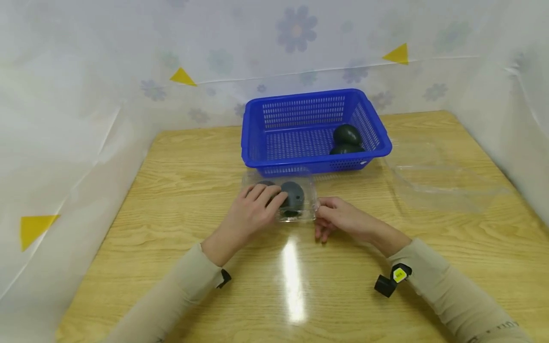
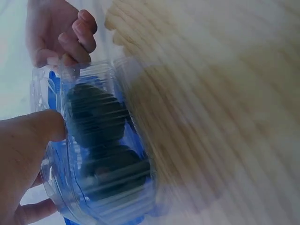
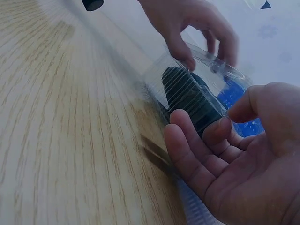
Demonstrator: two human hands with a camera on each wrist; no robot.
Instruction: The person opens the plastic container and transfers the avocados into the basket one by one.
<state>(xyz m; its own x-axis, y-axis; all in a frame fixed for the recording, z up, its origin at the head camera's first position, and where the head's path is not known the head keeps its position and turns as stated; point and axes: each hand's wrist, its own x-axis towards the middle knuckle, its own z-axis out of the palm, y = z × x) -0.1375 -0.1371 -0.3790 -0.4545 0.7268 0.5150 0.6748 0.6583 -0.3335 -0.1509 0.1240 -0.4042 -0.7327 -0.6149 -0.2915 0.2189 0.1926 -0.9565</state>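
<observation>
In front of the blue basket, a clear plastic clamshell container (image 1: 310, 193) sits on the table with two dark green avocados (image 1: 293, 197) inside. My left hand (image 1: 253, 209) lies over its lid and grips it, thumb on the near rim and fingers reaching toward the far side. At the container's right end, my right hand (image 1: 343, 219) pinches the edge between thumb and index finger. The other fingers of that hand (image 3: 243, 159) curl loosely below the corner. In the left wrist view the avocados (image 2: 96, 115) show through the ribbed wall.
The blue basket (image 1: 317, 161) stands at the back, two dark green avocados (image 1: 347, 135) in its right corner. Another clear container (image 1: 446, 190) lies opened out at the right. White flower-printed sheeting (image 1: 296, 28) hangs behind the table and along its sides.
</observation>
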